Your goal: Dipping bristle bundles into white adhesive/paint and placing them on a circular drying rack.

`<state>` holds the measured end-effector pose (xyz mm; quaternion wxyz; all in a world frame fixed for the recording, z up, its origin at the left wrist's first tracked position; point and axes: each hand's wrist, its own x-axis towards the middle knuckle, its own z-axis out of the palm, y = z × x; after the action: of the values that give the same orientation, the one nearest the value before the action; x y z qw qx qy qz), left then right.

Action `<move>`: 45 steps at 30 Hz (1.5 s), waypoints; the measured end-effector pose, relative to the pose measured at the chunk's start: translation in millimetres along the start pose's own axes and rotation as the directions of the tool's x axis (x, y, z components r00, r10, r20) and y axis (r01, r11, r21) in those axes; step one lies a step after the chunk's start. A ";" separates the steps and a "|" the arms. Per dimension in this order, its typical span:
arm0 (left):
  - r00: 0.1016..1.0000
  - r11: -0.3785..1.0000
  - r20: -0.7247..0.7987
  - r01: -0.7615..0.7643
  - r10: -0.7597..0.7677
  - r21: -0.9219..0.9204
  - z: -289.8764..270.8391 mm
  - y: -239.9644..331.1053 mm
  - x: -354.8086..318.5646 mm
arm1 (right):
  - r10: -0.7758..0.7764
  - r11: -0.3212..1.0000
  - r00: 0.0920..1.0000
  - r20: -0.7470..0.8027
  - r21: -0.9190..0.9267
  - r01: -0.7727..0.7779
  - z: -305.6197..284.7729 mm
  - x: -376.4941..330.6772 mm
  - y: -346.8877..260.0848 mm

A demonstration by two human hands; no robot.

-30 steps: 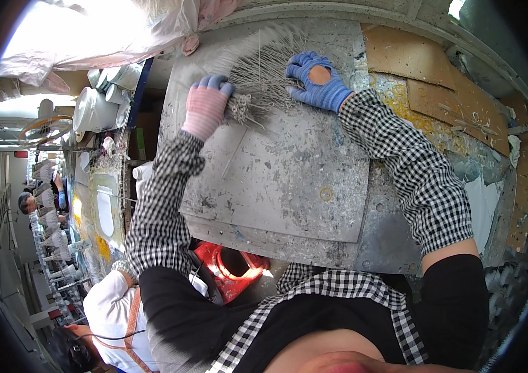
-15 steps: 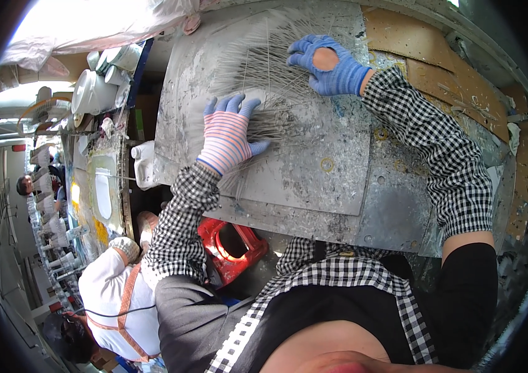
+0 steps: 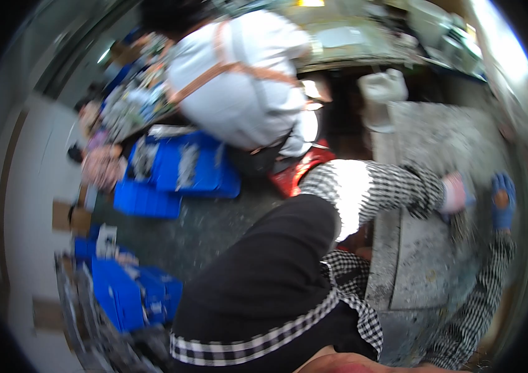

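My left hand (image 3: 453, 194), in a pink striped glove with bluish fingertips, is over the worktable (image 3: 424, 267) at the right. Thin grey wire-like strands (image 3: 460, 229) stick out beside it. Motion blur smears its fingers, so their grip on the strands does not show. Farther right, my right hand (image 3: 503, 202) wears a blue glove with a bare patch on its back. Its fingers are stretched out and apart, and nothing shows in them. Both forearms are in black-and-white checked sleeves.
A co-worker in a white top (image 3: 233, 74) sits close on my left. Blue crates (image 3: 189, 165) stand behind that person, more blue crates (image 3: 118, 292) at lower left. A white jug (image 3: 382, 93) stands at the table corner, by a red stool (image 3: 304, 168).
My view has swung far to the left, so the table and both hands now lie at the right edge. The left hand's fingers, spread before, are now blurred beside the strands.
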<state>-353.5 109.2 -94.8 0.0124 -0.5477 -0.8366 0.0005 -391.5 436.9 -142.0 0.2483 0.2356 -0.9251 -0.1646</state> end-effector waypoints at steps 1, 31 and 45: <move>0.998 0.998 -0.001 0.065 -0.065 0.017 14.2 -6.4 -10.0 | -0.165 0.986 0.985 -0.054 0.003 0.166 20.5 17.5 0.7; 0.997 0.985 -0.040 0.072 -0.067 0.157 10.5 21.2 -35.6 | -0.028 0.659 0.928 0.372 0.704 -0.262 -157.7 -14.7 -136.1; 0.845 0.982 -0.530 -0.157 0.077 -0.107 -50.5 33.6 -8.0 | 0.072 0.790 0.979 0.192 0.588 -0.173 -141.5 -27.8 -102.2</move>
<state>-318.4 114.7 -44.9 0.1993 -0.5767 -0.7643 -0.2087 -258.1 339.4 -79.4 0.0959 0.2276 -0.9594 0.1360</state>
